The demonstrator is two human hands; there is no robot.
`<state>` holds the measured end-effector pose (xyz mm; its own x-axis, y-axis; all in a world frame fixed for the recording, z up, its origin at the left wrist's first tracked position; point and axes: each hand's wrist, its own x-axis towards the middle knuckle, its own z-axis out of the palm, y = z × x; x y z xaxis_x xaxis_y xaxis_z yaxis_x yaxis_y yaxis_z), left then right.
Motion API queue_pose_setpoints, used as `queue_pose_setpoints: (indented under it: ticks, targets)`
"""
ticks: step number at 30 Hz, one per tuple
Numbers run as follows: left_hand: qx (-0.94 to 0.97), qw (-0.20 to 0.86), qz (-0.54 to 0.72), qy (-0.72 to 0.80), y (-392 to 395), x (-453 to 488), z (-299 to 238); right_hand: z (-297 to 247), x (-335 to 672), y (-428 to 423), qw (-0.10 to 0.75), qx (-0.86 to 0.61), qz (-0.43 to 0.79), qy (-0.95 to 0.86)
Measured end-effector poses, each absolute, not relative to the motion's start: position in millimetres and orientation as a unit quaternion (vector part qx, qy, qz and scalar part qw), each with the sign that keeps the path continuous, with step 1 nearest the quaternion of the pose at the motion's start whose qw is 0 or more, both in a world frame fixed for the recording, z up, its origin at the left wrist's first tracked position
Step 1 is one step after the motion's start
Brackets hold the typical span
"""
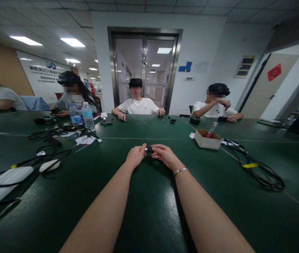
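Observation:
My left hand (135,155) and my right hand (164,155) meet just above the green table in the middle of the view. Between their fingertips is a small dark object with a short silvery end (148,149). The fingers of my right hand pinch its black part, while the left thumb and fingers close on the silvery side. It is too small for me to tell its kind, and the fingers hide part of it. A silvery bracelet (180,171) circles my right wrist.
A small open box (208,142) with a red-and-clear tube stands right of my hands, beside coiled black cables (260,172). At left are more cables, a white power strip (4,184), papers (86,140) and two water bottles (88,117). Several people sit across the table.

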<state>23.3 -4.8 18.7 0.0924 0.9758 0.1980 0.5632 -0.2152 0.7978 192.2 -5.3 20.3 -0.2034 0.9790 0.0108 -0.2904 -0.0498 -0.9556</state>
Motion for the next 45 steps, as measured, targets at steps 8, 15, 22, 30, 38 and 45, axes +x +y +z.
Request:
queue_pose_setpoints:
  ticks: [8,15,22,30,38,45]
  targets:
    - [0.695,0.286,0.395,0.529,-2.1,22.7,11.8,19.6,189.9,-2.9,0.522,-0.391,0.61,-0.451]
    - [0.687,0.297,0.45,0.488,5.7,22.0,3.9,19.8,189.6,-2.5,0.525,-0.395,0.607,-0.447]
    - [0.65,0.369,0.482,0.458,5.5,23.3,8.6,19.9,188.7,-2.1,0.526,-0.403,0.605,-0.441]
    - [0.604,0.4,0.486,0.489,9.0,25.6,6.7,20.1,189.9,-3.4,0.516,-0.386,0.614,-0.456]
    - [0.61,0.375,0.499,0.488,12.1,24.3,1.5,18.7,191.2,-2.7,0.518,-0.377,0.618,-0.456]
    - [0.624,0.362,0.499,0.481,13.1,25.2,0.2,19.3,190.2,-3.0,0.52,-0.378,0.617,-0.454]
